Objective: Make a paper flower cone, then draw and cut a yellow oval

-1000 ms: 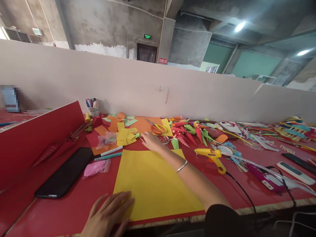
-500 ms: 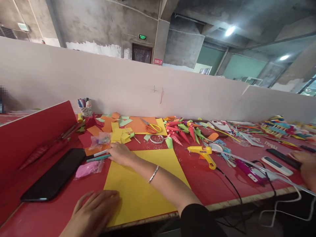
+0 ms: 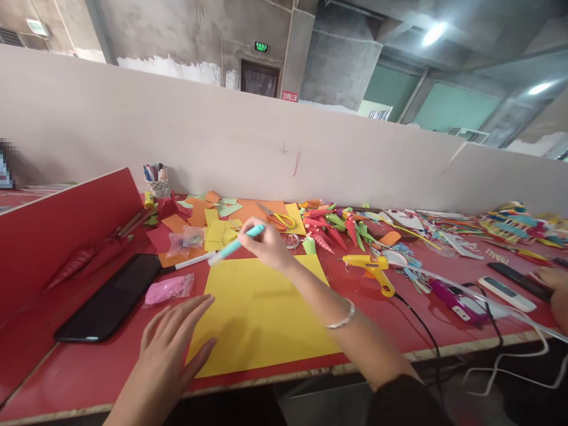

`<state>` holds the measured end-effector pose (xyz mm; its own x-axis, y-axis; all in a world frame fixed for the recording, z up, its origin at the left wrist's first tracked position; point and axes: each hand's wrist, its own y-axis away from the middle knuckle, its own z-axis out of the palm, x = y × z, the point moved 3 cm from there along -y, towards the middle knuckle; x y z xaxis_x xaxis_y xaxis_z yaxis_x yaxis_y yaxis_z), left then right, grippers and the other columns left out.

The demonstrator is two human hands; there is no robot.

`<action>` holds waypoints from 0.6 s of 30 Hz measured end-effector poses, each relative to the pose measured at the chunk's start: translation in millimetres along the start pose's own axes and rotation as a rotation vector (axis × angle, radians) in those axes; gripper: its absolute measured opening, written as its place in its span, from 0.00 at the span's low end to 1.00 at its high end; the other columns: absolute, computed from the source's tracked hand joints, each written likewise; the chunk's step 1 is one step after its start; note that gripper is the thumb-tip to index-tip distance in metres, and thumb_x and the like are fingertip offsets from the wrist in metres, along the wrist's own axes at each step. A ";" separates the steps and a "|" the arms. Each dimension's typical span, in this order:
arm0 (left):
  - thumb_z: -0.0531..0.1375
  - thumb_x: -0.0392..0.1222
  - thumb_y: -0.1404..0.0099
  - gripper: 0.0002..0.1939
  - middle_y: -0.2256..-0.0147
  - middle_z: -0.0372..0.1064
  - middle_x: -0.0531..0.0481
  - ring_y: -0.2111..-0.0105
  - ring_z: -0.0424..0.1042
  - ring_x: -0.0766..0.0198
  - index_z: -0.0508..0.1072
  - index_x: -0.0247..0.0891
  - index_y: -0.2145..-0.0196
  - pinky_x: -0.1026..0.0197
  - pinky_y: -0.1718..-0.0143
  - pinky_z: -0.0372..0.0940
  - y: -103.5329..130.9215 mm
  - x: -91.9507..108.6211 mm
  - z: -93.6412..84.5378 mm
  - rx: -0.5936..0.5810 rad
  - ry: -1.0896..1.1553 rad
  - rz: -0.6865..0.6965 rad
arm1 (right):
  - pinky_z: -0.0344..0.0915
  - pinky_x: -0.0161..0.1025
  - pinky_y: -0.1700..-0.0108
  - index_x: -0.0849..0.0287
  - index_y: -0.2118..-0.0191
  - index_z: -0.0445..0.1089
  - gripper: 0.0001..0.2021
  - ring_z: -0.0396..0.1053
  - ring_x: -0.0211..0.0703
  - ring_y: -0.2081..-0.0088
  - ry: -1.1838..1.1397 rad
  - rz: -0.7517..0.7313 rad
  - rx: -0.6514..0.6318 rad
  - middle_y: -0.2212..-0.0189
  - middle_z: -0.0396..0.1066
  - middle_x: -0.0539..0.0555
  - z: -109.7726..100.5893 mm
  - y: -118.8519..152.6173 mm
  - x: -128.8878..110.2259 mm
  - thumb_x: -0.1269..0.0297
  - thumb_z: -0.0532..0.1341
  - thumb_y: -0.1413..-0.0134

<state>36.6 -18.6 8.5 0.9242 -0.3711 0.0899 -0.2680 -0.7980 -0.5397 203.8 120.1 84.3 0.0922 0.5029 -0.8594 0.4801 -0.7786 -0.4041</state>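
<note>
A turquoise pen (image 3: 242,241) with a clear end is pinched in my right hand (image 3: 268,245), held above the far edge of a yellow paper sheet (image 3: 252,313). My left hand (image 3: 175,337) hovers at the sheet's left edge, fingers stretched and thumb apart, holding nothing. Left of the sheet lies a pink lump in a clear bag (image 3: 168,289). Behind it a white pen with a dark end (image 3: 190,261) rests on the red table. A large black phone (image 3: 110,299) lies further left.
Scissors with yellow handles (image 3: 284,220), yellow paper scraps (image 3: 216,231) and red and green paper cones (image 3: 332,228) lie at the back. A yellow glue gun (image 3: 373,269) trails its cord on the right. Another person's hand (image 3: 554,284) is at the far right. A pen cup (image 3: 158,184) stands back left.
My right hand has lifted the turquoise pen off the table and carried it right, over the sheet. My left hand has risen from the paper, its fingers spreading.
</note>
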 end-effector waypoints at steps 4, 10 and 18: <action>0.52 0.51 0.41 0.24 0.52 0.63 0.43 0.52 0.62 0.53 0.58 0.40 0.48 0.56 0.55 0.59 -16.9 22.8 -38.3 0.045 0.108 0.127 | 0.52 0.28 0.79 0.58 0.73 0.58 0.05 0.52 0.29 0.79 -0.188 0.058 -0.157 0.80 0.55 0.44 4.0 60.6 -36.6 0.67 0.57 0.54; 0.47 0.45 0.35 0.15 0.81 0.66 0.55 0.81 0.65 0.66 0.62 0.40 0.77 0.65 0.81 0.55 -23.3 55.1 -26.4 -0.302 0.311 0.286 | 0.52 0.27 0.78 0.59 0.77 0.57 0.07 0.52 0.28 0.79 -0.122 -0.016 -0.155 0.81 0.55 0.44 23.2 114.1 -48.1 0.72 0.59 0.59; 0.45 0.45 0.34 0.12 0.77 0.69 0.54 0.80 0.65 0.63 0.63 0.40 0.71 0.63 0.77 0.56 -22.7 69.1 -18.6 -0.544 0.334 0.446 | 0.51 0.31 0.79 0.57 0.72 0.58 0.04 0.52 0.31 0.82 -0.118 0.177 -0.217 0.83 0.55 0.44 32.1 134.2 -45.0 0.72 0.54 0.55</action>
<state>101.5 -35.0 42.6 0.5900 -0.7660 0.2550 -0.7706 -0.6286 -0.1054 236.1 -19.0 58.6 0.0948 0.3094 -0.9462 0.6417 -0.7457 -0.1795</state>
